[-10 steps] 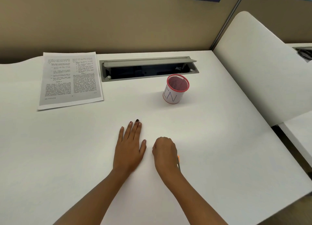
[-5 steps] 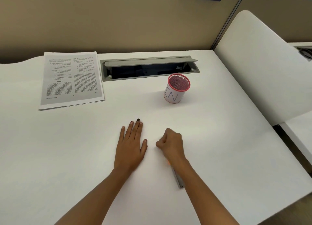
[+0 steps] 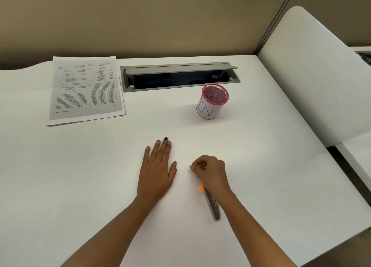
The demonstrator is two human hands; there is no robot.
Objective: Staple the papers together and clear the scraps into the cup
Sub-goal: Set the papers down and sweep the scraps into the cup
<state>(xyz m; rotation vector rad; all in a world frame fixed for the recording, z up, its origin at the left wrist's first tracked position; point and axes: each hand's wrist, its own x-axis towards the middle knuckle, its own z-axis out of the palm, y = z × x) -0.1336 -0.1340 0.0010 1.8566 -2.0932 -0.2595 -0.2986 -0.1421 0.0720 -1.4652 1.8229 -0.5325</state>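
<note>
While your right hand curls tight, seemingly pinching a pale scrap mid-bench | cup stands upright straight beyond it, toward the rear edge; right hand nearer | left hand flat, holding nothing | papers lie near the rear-left corner

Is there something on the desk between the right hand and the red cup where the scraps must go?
Nothing visible. Between the right hand, which seems to pinch a pale scrap, and the cup lies only bare desk. The stapler lies under the wrist, the left hand to the side.
</note>
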